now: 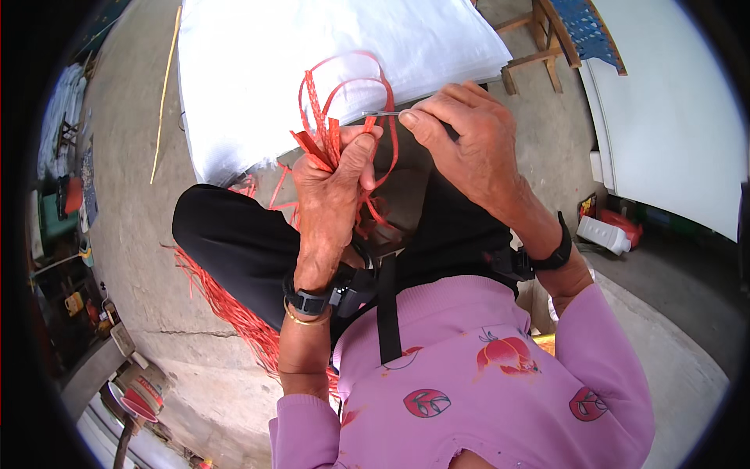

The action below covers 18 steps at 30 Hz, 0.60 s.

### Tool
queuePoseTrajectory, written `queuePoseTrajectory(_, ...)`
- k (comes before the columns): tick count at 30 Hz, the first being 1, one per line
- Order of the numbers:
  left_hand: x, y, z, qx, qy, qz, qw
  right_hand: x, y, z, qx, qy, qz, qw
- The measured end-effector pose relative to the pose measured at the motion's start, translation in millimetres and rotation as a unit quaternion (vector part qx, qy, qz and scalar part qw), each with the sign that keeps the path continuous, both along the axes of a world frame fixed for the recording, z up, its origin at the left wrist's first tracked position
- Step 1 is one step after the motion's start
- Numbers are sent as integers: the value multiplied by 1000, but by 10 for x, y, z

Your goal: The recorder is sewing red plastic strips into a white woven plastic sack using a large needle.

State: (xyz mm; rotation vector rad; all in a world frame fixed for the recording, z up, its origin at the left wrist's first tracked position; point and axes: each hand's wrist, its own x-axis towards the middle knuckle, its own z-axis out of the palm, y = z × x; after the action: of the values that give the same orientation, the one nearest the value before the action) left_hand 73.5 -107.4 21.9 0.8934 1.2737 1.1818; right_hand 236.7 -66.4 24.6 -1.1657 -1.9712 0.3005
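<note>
My left hand [336, 184] is closed around several flat red plastic strips [334, 141], pinching them between thumb and fingers. Their short ends stick up above the fist, and longer loops curve over the white sheet. My right hand [469, 137] grips a thin metal tool [383, 113], whose handle is mostly hidden in the fingers. Its tip meets a short red strip end just above my left thumb. Whether the tip hooks or pierces that strip, I cannot tell. More red strips hang below my left hand, between my knees.
Right in front lies a surface covered with a white sheet [312, 39]. A bundle of red strips [234, 313] trails beside my left leg. A thin stick [166, 94] lies on the floor at left. A wooden stool [551, 35] and a large white panel [664, 117] stand at right.
</note>
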Motion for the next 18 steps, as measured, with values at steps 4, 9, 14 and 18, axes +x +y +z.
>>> queuePoseTrajectory(4,2,-3,3,0,6,-6,1000,22,-6,-25,-12,-19,4,1000)
queuePoseTrajectory(9,11,-11,-23,7,5,-7,1000,33,-15,-44,-34,-24,8,999)
queuePoseTrajectory(14,-1,-12,-27,-9,25,-14,1000,32,-25,-50,-60,-32,3,998)
queuePoseTrajectory(18,2,-14,-81,7,17,-16,1000,29,-47,-83,-75,-62,16,995)
